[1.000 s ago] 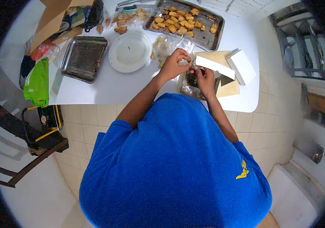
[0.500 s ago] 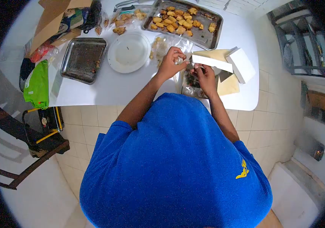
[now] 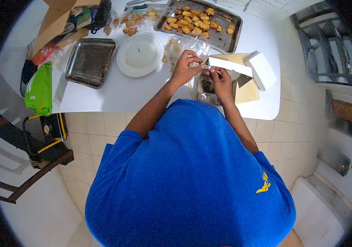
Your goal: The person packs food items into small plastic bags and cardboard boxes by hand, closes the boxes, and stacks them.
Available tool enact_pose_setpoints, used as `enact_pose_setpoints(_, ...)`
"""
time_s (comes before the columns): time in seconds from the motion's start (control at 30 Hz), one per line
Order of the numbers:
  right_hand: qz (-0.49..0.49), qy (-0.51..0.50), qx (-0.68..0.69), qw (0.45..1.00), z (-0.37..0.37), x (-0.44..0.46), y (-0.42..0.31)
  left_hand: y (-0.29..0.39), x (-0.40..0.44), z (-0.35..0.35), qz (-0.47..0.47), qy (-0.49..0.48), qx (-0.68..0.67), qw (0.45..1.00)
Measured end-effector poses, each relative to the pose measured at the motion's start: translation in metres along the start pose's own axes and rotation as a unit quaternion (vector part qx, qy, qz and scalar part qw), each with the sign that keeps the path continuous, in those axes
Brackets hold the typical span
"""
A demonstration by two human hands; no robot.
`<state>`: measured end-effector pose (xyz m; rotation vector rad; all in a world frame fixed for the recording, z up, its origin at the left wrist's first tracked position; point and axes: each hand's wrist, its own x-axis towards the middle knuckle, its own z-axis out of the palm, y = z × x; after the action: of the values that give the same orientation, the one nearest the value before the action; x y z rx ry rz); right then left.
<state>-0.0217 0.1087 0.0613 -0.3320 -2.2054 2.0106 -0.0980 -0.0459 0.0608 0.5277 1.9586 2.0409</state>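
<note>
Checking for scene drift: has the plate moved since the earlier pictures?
No, no visible shift. The plate keeps its place on the table, with the same gap to the smaller tray beside it.

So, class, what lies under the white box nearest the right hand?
A flat, pale yellow sheet or board shows past the edges of the white box. Whatever lies directly beneath the box is covered, so it cannot be seen.
</note>
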Motion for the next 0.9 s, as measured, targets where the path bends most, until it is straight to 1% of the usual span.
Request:
enact_pose_setpoints(0.07, 0.004, 0.01, 0.037, 0.999, 0.004, -0.002, -0.008, -0.004, 0.0, 0.004, 0.011, 0.023, -0.02, 0.999)
enact_pose_setpoints(0.17, 0.005, 0.013, 0.016, 1.0, 0.004, -0.001, 0.0, -0.001, -0.002, 0.006, 0.012, 0.048, 0.033, 0.998)
enact_pose_setpoints(0.27, -0.011, 0.034, -0.006, 0.999, 0.01, -0.004, -0.009, -0.005, -0.002, 0.009, 0.029, 0.059, 0.001, 0.998)
enact_pose_setpoints(0.37, -0.03, 0.066, 0.007, 0.997, 0.011, -0.006, -0.006, 0.002, -0.004, 0.009, 0.011, 0.055, -0.015, 0.998)
enact_pose_setpoints(0.47, -0.033, 0.059, 0.014, 0.998, 0.011, -0.006, -0.002, 0.008, -0.006, 0.009, -0.014, 0.049, -0.065, 0.997)
enact_pose_setpoints(0.57, -0.018, 0.069, 0.045, 0.996, 0.015, -0.009, -0.014, 0.009, -0.006, 0.009, -0.03, 0.048, -0.096, 0.994)
enact_pose_setpoints(0.67, -0.047, 0.091, -0.033, 0.994, 0.013, -0.002, 0.012, 0.002, -0.004, 0.004, -0.035, 0.026, -0.104, 0.994)
enact_pose_setpoints(0.77, -0.017, 0.099, 0.04, 0.994, 0.02, -0.005, -0.007, 0.007, -0.005, 0.005, -0.018, 0.016, -0.084, 0.996)
enact_pose_setpoints(0.87, -0.035, 0.097, 0.008, 0.995, 0.021, -0.002, -0.01, 0.004, -0.005, 0.006, 0.003, 0.018, -0.014, 1.0)
enact_pose_setpoints(0.9, -0.038, 0.093, 0.007, 0.995, 0.021, -0.001, -0.008, 0.002, -0.005, 0.007, 0.014, 0.022, -0.022, 0.999)
